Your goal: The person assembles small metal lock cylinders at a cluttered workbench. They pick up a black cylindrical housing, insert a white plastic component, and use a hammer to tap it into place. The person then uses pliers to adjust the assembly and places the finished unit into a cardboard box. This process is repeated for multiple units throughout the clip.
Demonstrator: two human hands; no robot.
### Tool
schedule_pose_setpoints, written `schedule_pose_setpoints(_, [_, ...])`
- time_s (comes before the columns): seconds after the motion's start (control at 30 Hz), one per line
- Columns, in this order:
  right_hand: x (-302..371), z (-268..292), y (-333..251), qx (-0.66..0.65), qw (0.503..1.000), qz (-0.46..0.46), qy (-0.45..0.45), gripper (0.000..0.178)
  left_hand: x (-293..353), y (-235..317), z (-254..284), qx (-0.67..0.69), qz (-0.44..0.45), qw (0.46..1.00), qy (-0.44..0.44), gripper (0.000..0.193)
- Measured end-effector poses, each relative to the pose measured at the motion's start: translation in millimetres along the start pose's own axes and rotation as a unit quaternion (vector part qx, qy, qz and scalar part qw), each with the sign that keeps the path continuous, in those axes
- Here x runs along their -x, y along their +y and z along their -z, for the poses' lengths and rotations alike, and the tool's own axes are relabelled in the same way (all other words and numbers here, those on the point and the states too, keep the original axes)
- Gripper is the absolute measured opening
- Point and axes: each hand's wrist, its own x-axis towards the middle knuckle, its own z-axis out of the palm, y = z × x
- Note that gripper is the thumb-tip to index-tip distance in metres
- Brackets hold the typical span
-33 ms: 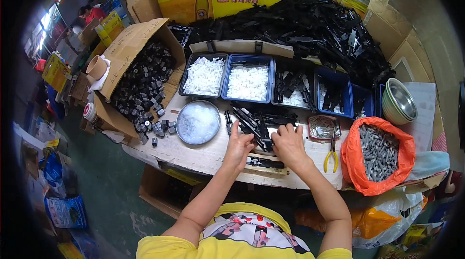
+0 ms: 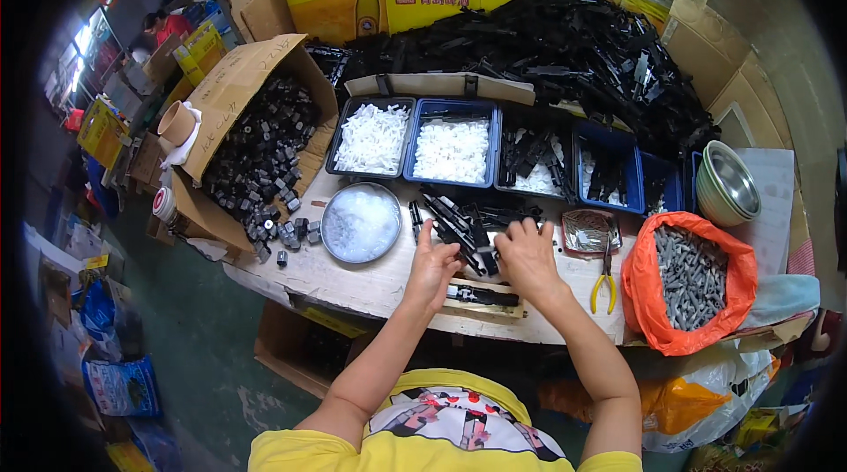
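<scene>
My left hand [image 2: 432,271] is beside a cluster of long black plastic parts [image 2: 452,223], its thumb stretched out and its other fingers loosely bent to the right. Across from it, my right hand [image 2: 528,262] bends its fingers down onto a small black plastic part [image 2: 487,260]; its fingertips are partly hidden. Just below both hands, a light wooden fixture [image 2: 481,307] on the table edge bears a black assembly with a silvery section [image 2: 483,295]. More black parts lie behind the right hand.
A round pan [image 2: 360,223] of whitish, grease-like stuff stands left, beside a carton of dark metal pieces [image 2: 265,141]. Behind are bins of white parts [image 2: 452,152] and a heap of black parts [image 2: 565,48]. Yellow-handled pliers [image 2: 603,288] and a red bag [image 2: 641,282] of grey pieces lie right.
My right hand has shifted very slightly left and away from me, with the small black part at its fingertips. The left hand stays nearly still.
</scene>
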Motion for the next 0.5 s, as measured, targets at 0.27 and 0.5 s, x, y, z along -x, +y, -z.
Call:
schedule_pose_setpoints(0.27, [-23.2, 2.8, 20.2, -0.082, 0.99, -0.054, 0.098, 0.035, 5.0, -4.6, 0.1, -0.463, -0.293, 0.836, 0.025, 0.065])
schedule_pose_setpoints(0.5, [24.2, 2.1, 88.7, -0.019, 0.974, -0.185, 0.127, 0.019, -27.6, 4.1, -100.0, -0.558, -0.447, 0.681, -0.158, 0.025])
